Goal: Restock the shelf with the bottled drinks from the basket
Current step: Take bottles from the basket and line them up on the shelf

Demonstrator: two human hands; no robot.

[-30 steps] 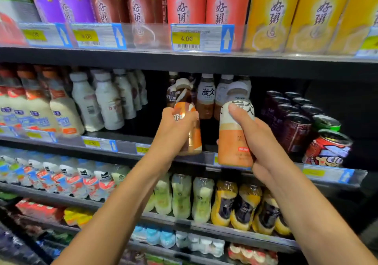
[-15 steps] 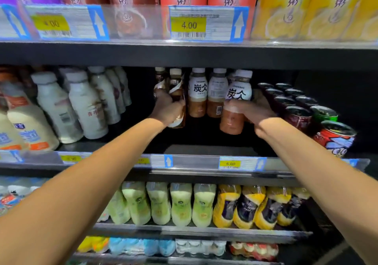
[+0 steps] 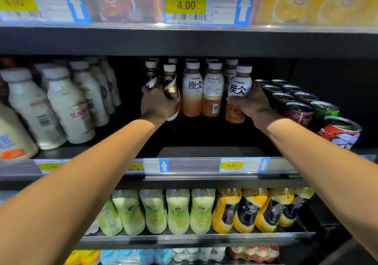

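near the back edge of the shelf (image 3: 204, 152), the left hand (image 3: 157, 106) grips a coffee bottle (image 3: 170, 82), the right hand (image 3: 253, 104) a tanbing bottle (image 3: 239, 86). a hard push could tip the cans (image 3: 299, 112) beside it.

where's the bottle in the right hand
Head view, right of centre: the bottle is deep in the middle shelf in the right hand, between similar bottles on its left and cans on its right.

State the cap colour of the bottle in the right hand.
White cap, clearest in the head view.
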